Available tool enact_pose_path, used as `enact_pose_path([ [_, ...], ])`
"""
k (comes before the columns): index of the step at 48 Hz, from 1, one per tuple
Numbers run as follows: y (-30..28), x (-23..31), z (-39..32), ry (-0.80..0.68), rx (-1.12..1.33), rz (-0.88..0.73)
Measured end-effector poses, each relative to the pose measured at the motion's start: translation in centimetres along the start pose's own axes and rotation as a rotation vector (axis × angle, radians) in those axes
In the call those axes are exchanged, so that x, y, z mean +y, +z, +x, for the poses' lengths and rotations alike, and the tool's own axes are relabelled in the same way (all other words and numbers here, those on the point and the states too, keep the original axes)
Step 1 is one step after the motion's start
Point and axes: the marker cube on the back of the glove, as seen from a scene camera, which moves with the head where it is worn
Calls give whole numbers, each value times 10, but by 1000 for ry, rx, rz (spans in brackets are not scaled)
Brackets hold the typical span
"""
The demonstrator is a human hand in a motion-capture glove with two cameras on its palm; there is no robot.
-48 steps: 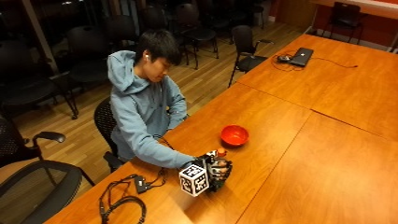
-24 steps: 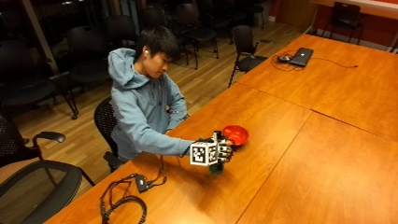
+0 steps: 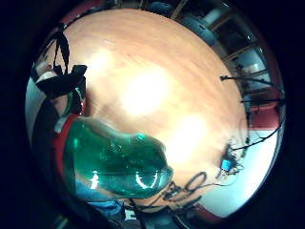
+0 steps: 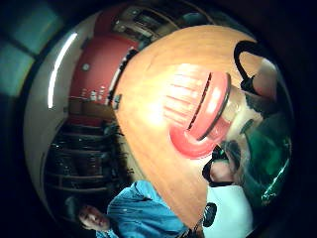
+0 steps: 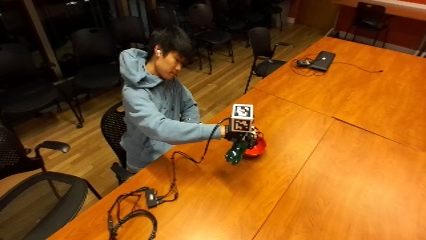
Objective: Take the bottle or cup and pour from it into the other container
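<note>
Since half a second ago, the green bottle has risen off the table and tipped, its upper end now beside the red bowl. We see the gloved right hand grasping the bottle, fingers wrapped round its body; the little finger side palm view shows the green glass filling the space next to the palm. In the thumb side palm view, the bowl's ribbed wall lies just beyond the bottle's neck. We judge the pour to be starting. To do it well, we would keep the mouth over the bowl's middle, tilt slowly, and hold the neck clear of the rim. Whether liquid flows yet we cannot tell. Farther right, a laptop sits on the far table end; cables trail near the person.
</note>
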Motion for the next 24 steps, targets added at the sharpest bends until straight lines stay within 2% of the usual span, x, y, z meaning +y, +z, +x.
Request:
enact_pose_path([
  [9, 7, -13, -41, 22, 370, -116],
  [16, 27, -17, -76, -70, 711, -197],
  [21, 59, -28, -124, 35, 776, -182],
  [24, 63, -27, -124, -80, 1023, -236],
])
